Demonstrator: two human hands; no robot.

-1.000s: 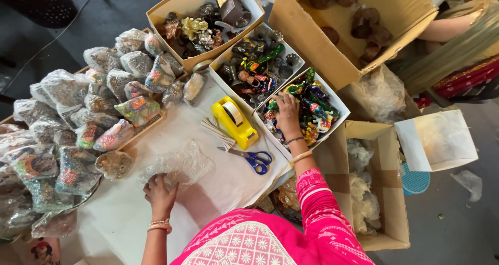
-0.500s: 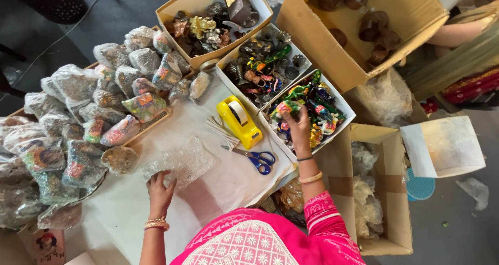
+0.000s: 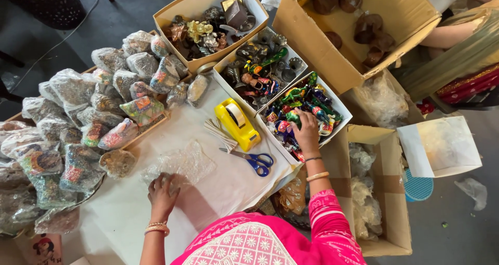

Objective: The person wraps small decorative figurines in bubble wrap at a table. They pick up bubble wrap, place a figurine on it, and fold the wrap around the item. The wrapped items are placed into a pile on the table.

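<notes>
A person in a pink top works at a white tabletop. The left hand presses flat, fingers spread, on a clear plastic bag lying near the front edge. The right hand reaches into a white box of colourful figurines, fingers curled among them; whether they clamp one cannot be told. Scissors and a yellow tape dispenser lie between the hands.

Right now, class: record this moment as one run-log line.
left hand: flat on clear plastic bag | right hand: reaching into box of colourful figurines | nearby: yellow tape dispenser, blue scissors
</notes>
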